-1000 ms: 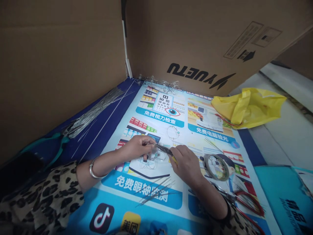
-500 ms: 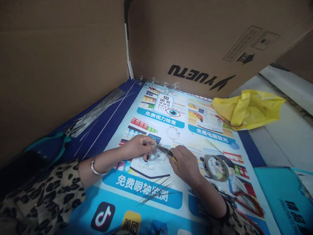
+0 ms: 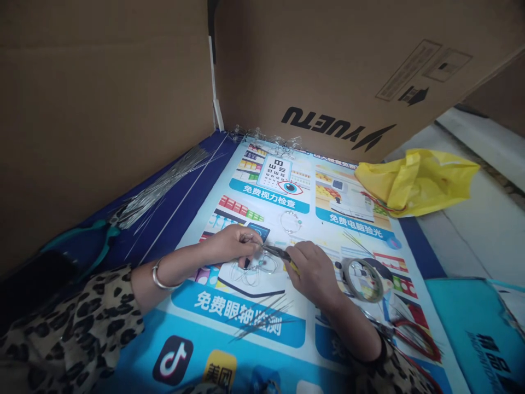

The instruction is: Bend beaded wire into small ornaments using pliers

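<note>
My left hand [image 3: 232, 245] pinches a thin piece of wire at its fingertips, low over a printed blue poster [image 3: 262, 328] that covers the table. My right hand [image 3: 314, 271] is closed round small yellow-handled pliers [image 3: 279, 253], whose dark jaws meet the wire at my left fingertips. Under both hands lie several bent wire loops [image 3: 252, 271]. A finished wire ring [image 3: 290, 221] rests just beyond them. A silver bangle sits on my left wrist.
A bundle of straight wires [image 3: 164, 186] and teal pliers [image 3: 88, 241] lie at the left. Short wire pieces [image 3: 262, 317] lie near me. A tape roll [image 3: 363, 279], red-handled pliers [image 3: 414, 336] and a yellow bag [image 3: 418, 178] are on the right. Cardboard walls [image 3: 328, 65] stand behind.
Both hands stay together at the wire and have shifted only slightly; the pliers' tip remains at my left fingertips.
</note>
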`<action>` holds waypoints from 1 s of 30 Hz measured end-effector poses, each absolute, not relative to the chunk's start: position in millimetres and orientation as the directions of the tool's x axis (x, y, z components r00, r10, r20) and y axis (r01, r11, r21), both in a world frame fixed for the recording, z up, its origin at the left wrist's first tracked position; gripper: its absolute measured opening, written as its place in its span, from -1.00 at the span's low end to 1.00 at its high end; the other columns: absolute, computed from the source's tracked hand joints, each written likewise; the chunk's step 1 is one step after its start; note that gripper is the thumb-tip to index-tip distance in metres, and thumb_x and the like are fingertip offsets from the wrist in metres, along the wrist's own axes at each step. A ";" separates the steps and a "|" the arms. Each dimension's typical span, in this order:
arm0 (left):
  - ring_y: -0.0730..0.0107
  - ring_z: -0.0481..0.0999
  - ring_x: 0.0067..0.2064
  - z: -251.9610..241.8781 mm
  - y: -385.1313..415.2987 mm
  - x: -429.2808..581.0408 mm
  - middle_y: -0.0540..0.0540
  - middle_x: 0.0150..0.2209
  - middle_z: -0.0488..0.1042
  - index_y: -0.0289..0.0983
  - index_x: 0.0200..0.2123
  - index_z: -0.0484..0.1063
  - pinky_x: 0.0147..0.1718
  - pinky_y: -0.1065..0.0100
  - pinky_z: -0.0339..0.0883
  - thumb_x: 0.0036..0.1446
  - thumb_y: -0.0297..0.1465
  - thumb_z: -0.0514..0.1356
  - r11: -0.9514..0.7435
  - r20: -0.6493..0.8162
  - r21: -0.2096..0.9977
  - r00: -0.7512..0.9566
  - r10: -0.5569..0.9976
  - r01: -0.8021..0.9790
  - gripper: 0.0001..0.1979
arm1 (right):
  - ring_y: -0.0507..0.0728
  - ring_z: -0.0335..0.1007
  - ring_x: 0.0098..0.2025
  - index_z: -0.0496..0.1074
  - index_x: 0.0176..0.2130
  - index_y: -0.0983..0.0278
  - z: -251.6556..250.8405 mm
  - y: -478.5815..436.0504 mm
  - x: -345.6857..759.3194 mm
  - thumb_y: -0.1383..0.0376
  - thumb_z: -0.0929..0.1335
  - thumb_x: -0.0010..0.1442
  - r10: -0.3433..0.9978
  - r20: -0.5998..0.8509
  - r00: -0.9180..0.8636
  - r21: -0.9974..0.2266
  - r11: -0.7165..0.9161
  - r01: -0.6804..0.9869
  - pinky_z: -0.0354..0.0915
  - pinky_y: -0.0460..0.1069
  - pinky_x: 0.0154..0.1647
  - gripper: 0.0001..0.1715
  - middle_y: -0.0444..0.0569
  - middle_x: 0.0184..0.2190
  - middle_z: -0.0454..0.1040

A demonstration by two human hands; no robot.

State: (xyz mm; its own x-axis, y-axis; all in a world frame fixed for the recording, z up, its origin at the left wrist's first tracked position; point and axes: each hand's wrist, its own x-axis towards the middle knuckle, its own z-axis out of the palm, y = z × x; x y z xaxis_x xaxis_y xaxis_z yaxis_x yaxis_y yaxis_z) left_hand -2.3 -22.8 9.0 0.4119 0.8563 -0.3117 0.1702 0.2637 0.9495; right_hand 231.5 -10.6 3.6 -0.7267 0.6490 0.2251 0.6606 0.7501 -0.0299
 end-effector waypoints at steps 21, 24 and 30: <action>0.60 0.37 -0.66 7.6 -22.6 -3.8 0.08 -0.58 0.39 -0.31 -0.36 0.42 -0.64 0.55 0.21 -0.01 -0.42 0.14 0.262 -0.319 0.947 0.440 0.840 0.187 -0.88 | 0.13 0.17 -0.29 0.30 -0.36 0.27 4.3 -10.9 229.8 0.25 0.23 0.17 0.646 0.189 -0.740 -0.047 0.758 0.650 0.08 -0.02 -0.34 -0.86 0.00 -0.39 0.32; 0.60 0.37 -0.66 7.4 -22.8 -4.1 0.08 -0.58 0.39 -0.31 -0.34 0.42 -0.64 0.55 0.20 -0.01 -0.44 0.12 0.261 -0.319 0.947 0.439 0.840 0.188 -0.87 | 0.12 0.17 -0.31 0.28 -0.38 0.26 3.7 -12.4 229.3 0.24 0.23 0.17 0.649 0.182 -0.738 -0.016 0.753 0.658 0.06 -0.02 -0.36 -0.85 -0.01 -0.40 0.31; 0.60 0.37 -0.65 10.8 -22.9 -4.8 0.09 -0.59 0.37 -0.31 -0.34 0.42 -0.64 0.55 0.19 -0.03 -0.47 0.12 0.266 -0.317 0.948 0.455 0.832 0.173 -0.86 | 0.11 0.17 -0.34 0.27 -0.41 0.25 3.0 -16.2 228.3 0.23 0.23 0.17 0.671 0.188 -0.717 -0.004 0.731 0.682 0.02 -0.04 -0.43 -0.83 -0.03 -0.43 0.31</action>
State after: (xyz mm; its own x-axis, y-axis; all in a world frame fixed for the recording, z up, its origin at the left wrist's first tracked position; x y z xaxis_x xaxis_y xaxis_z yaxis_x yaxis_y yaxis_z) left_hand -4.8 -22.9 10.8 0.4551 0.8322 -0.3166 0.1731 0.2661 0.9483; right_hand 228.3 -16.2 3.0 -0.7175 0.6708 0.1876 0.6823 0.7310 -0.0044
